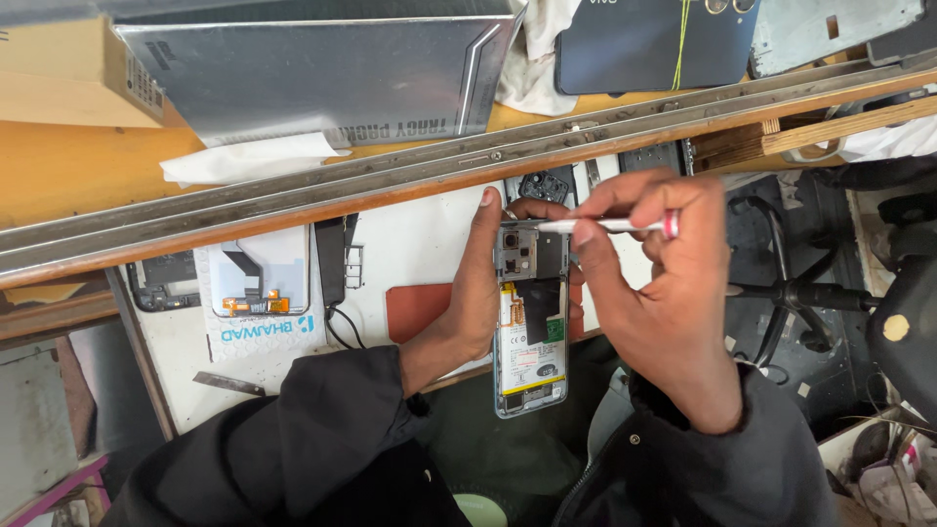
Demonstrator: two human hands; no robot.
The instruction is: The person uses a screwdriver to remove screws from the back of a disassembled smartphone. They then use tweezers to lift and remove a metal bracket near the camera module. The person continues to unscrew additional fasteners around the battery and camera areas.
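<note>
An opened smartphone (532, 332) with its back cover off lies lengthwise over the near edge of a white worktop (410, 244), showing its camera module, battery and boards. My left hand (478, 278) grips the phone along its left side, thumb up near the camera end. My right hand (664, 283) holds a thin white tool with a red end (610, 225), and its tip touches the phone's top corner by the camera module. A loose black camera frame (544, 185) lies just beyond the phone.
A phone screen part on a white packet (259, 283), a black frame piece (164, 281) and a black cable (337, 293) lie left. A metal rail (410, 176) crosses above. A silver box (322, 78), cardboard box (68, 68) and dark phone (644, 44) sit beyond.
</note>
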